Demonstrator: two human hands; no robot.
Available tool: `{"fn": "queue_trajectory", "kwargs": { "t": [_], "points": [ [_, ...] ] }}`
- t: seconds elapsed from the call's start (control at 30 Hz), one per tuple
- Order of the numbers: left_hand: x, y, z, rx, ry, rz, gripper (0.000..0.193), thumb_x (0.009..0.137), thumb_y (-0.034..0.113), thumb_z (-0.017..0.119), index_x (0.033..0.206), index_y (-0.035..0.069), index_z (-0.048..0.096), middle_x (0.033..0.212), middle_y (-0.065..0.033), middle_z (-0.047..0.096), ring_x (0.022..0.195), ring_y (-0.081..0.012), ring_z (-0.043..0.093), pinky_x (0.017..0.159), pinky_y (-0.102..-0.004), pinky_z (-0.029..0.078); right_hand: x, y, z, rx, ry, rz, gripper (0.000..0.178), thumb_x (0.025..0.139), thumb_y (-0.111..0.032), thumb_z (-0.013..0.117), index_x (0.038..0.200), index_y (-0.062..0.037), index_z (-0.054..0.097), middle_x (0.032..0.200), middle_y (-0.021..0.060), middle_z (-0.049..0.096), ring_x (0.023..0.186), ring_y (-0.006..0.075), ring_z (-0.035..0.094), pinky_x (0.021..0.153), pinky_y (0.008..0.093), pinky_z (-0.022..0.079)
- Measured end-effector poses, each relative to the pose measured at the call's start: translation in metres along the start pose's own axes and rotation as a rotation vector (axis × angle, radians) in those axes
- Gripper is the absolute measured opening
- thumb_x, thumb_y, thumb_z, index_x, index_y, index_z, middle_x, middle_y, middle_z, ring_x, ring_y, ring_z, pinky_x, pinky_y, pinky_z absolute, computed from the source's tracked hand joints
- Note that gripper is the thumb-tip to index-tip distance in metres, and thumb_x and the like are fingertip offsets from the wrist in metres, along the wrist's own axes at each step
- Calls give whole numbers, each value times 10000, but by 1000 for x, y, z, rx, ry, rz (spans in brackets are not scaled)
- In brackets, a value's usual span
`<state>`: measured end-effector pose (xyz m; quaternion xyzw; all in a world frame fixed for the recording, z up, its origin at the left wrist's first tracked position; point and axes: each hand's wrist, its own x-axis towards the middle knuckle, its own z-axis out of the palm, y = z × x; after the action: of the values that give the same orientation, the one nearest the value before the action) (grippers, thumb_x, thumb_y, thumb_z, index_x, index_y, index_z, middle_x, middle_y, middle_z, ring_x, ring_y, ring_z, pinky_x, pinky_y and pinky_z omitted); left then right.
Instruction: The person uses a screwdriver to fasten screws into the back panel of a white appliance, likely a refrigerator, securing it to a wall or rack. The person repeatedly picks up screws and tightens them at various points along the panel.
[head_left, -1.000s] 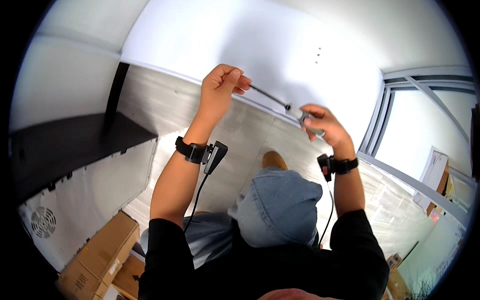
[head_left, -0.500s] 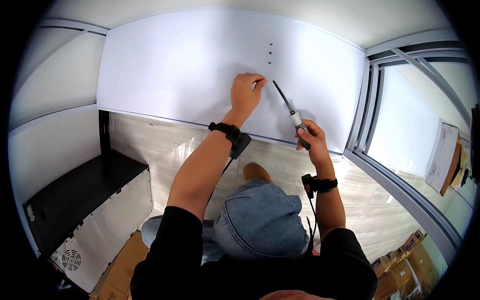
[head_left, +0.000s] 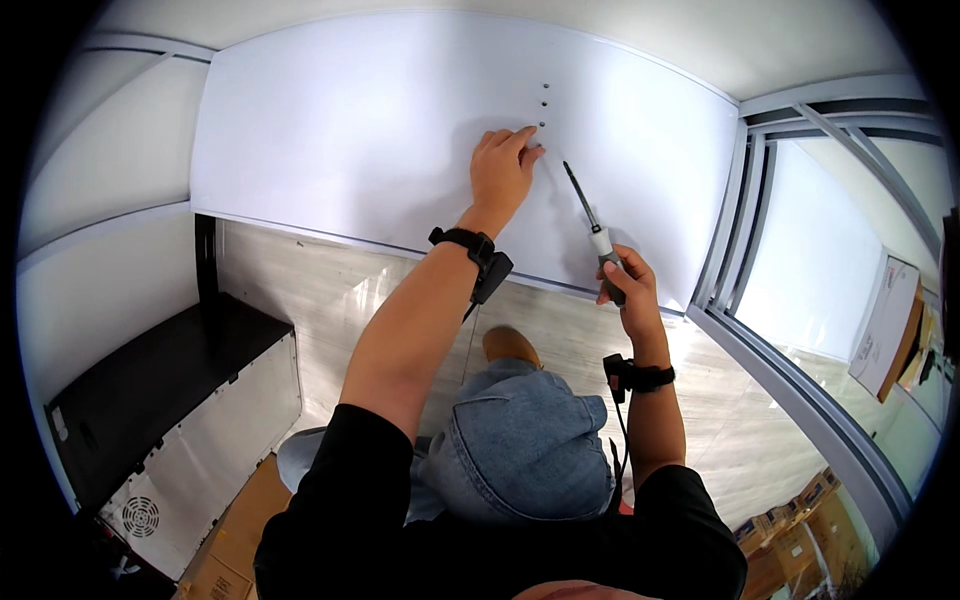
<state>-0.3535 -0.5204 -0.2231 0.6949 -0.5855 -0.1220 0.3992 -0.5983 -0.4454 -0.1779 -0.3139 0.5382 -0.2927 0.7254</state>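
Note:
My right hand [head_left: 628, 276] is closed round the grey and white handle of a screwdriver [head_left: 601, 240]. Its dark shaft points up and to the left, with the tip over the white tabletop [head_left: 320, 120]. Left of that tip, my left hand [head_left: 503, 172] is low over the table with thumb and forefinger apart. At its thumb tip is a small dark piece [head_left: 540, 146], probably a screw, partly hidden. Three more small dark screw-like pieces lie in a line away from me: a far one [head_left: 546, 86], a middle one [head_left: 545, 103] and a near one [head_left: 542, 124].
A metal frame [head_left: 735, 215] borders the table on the right, with an open carton [head_left: 885, 325] beyond it. On the floor at lower left is a black and white cabinet-like case [head_left: 190, 400] beside cardboard [head_left: 235, 535]. More boxes [head_left: 800, 520] stand at lower right.
My left thumb and forefinger have parted from a pinch, and a dark piece now shows by the thumb. The screwdriver has shifted slightly right in my right hand.

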Motion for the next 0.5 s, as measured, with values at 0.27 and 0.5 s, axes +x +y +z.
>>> {"fn": "queue_trajectory", "kwargs": {
  "t": [0.27,0.5],
  "points": [
    [-53,-23,-96,-387,78,-255,201,855,100,663,1053,65,663,847,-69,664,720,-152,602,631,-271,480,-5,-39,64,-211,-194,-73,331,857,-135,620,1152,7,566,815,54,583,561,105,529,507,241,462],
    [-142,40,-302,-1018,250,-662,339,1006,247,403,1215,6,517,1040,-125,644,808,-180,642,729,-283,524,-98,-95,206,-577,-642,-112,347,810,-99,612,1124,24,532,795,23,527,555,85,487,515,228,417]
  ]
}}
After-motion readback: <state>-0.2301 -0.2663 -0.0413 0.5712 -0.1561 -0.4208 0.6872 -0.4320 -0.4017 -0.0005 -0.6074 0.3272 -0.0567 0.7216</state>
